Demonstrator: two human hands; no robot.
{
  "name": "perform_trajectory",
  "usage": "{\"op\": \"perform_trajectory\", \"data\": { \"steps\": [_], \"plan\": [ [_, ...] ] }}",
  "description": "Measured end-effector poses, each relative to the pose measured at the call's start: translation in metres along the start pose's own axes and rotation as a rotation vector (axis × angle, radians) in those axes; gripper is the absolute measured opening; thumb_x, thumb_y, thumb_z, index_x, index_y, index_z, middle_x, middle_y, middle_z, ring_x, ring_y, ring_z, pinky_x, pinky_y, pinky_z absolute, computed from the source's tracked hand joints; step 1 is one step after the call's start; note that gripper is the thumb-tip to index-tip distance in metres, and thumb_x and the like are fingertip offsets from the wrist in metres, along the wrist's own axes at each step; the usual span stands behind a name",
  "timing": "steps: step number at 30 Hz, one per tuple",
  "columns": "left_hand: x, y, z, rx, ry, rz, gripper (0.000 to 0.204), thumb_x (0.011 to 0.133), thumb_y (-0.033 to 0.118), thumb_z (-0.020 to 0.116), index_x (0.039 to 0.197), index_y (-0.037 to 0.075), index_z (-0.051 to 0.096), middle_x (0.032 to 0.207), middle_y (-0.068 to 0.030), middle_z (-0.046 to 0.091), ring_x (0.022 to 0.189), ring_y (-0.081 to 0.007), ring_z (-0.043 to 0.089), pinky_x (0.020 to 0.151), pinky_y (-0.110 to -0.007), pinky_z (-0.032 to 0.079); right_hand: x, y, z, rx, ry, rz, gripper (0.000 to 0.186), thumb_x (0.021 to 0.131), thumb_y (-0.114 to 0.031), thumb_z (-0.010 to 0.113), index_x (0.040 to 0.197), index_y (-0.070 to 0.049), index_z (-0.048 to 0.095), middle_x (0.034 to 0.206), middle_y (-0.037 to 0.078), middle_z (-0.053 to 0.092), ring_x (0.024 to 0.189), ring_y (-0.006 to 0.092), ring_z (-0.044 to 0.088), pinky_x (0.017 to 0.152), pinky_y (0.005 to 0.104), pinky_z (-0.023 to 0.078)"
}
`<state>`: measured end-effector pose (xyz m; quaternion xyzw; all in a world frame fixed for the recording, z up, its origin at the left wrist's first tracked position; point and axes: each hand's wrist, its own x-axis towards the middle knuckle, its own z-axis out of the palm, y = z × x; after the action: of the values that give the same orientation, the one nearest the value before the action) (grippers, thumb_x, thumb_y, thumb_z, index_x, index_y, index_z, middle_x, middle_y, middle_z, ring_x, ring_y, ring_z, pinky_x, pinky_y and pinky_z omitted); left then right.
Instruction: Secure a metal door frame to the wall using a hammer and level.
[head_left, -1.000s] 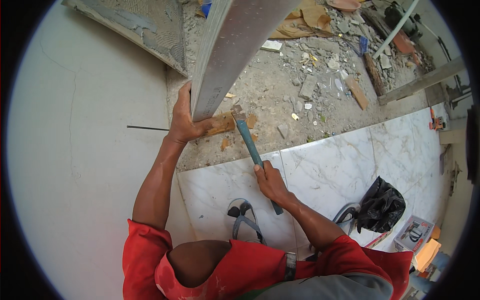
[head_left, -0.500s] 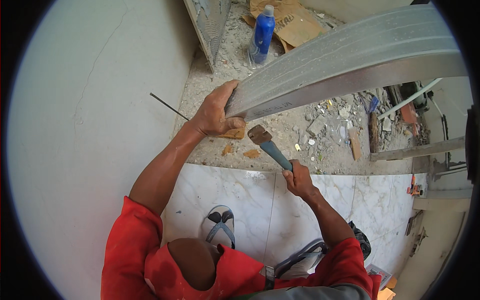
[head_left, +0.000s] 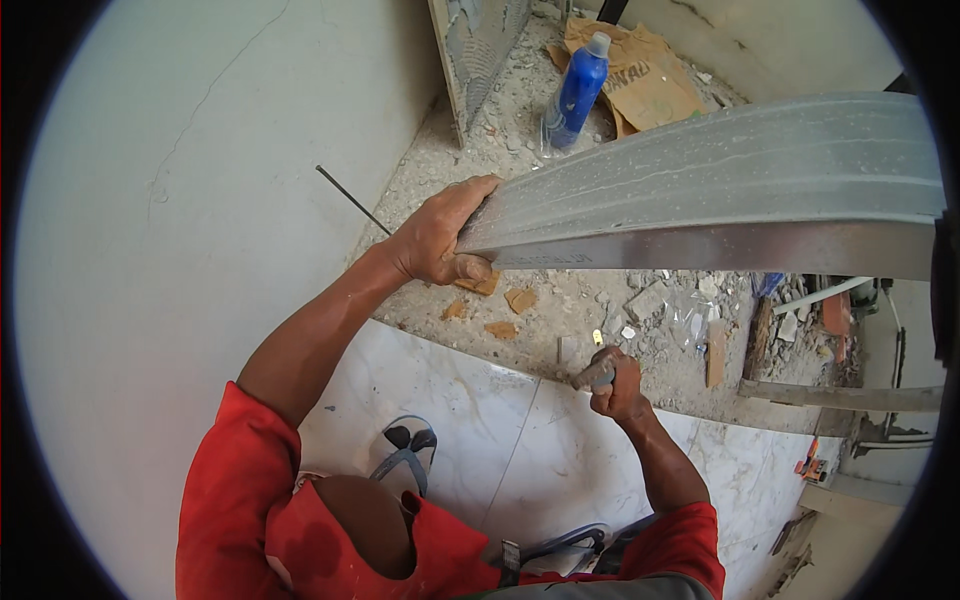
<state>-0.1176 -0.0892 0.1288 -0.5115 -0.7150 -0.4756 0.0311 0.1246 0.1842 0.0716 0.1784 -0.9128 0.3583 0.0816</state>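
Observation:
A long grey metal channel (head_left: 720,185) stretches from the middle of the view to the right rim, above the rubble floor. My left hand (head_left: 443,232) is wrapped round its near left end, thumb on the lower side. Lower right of it, my right hand (head_left: 618,385) is closed on a hammer (head_left: 594,373) with a blue-grey handle. The hammer's head points left and stands apart from the channel; most of the handle is hidden by foreshortening and my fingers.
A blue bottle (head_left: 577,95) stands beside torn brown paper (head_left: 645,85). Rubble (head_left: 660,310) covers the floor past the white tiles (head_left: 470,400). A thin rod (head_left: 352,200) sticks out by the left wall (head_left: 200,280). A board (head_left: 480,60) leans at the back.
The hammer has swung away from the channel, down and to the right, and its handle has turned. The channel's right part sits lower in the picture. My left hand keeps its grip.

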Motion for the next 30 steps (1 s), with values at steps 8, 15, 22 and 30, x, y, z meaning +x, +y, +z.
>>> {"op": "perform_trajectory", "data": {
  "steps": [8, 15, 22, 30],
  "plan": [
    [-0.002, -0.002, 0.000, -0.021, 0.014, -0.029, 0.112, 0.064, 0.083, 0.055, 0.127, -0.008, 0.040, 0.113, -0.0253, 0.055, 0.101, -0.0377, 0.058, 0.086, -0.041, 0.047, 0.009, 0.021, 0.019, -0.172, -0.398, 0.440, 0.036, 0.093, -0.034, 0.053, 0.087, 0.001, 0.046, 0.063, 0.022, 0.058, 0.057, 0.0430, 0.059, 0.055, 0.0491, 0.048],
    [0.000, -0.001, 0.001, 0.011, 0.006, 0.013, 0.112, 0.064, 0.082, 0.056, 0.128, -0.008, 0.039, 0.114, -0.0249, 0.054, 0.101, -0.0368, 0.058, 0.087, -0.040, 0.047, 0.006, 0.011, 0.000, 0.128, -0.019, 0.139, 0.039, 0.091, -0.037, 0.054, 0.086, 0.001, 0.046, 0.061, 0.021, 0.056, 0.059, 0.0432, 0.059, 0.054, 0.0495, 0.046],
    [-0.001, -0.006, 0.004, -0.023, -0.007, -0.038, 0.112, 0.065, 0.082, 0.055, 0.130, -0.007, 0.038, 0.117, -0.0253, 0.053, 0.105, -0.0363, 0.057, 0.090, -0.040, 0.046, 0.013, 0.032, 0.013, -0.196, -0.424, 0.478, 0.039, 0.094, -0.038, 0.049, 0.087, 0.000, 0.047, 0.062, 0.023, 0.058, 0.060, 0.0421, 0.060, 0.054, 0.0496, 0.047],
    [0.003, -0.001, 0.001, -0.043, -0.014, -0.047, 0.112, 0.065, 0.083, 0.053, 0.130, -0.007, 0.038, 0.118, -0.0252, 0.053, 0.106, -0.0362, 0.057, 0.090, -0.040, 0.046, 0.002, 0.025, -0.007, 0.055, 0.001, 0.158, 0.038, 0.093, -0.037, 0.050, 0.088, 0.001, 0.048, 0.065, 0.022, 0.057, 0.064, 0.0429, 0.060, 0.058, 0.0495, 0.047]
  ]
}}
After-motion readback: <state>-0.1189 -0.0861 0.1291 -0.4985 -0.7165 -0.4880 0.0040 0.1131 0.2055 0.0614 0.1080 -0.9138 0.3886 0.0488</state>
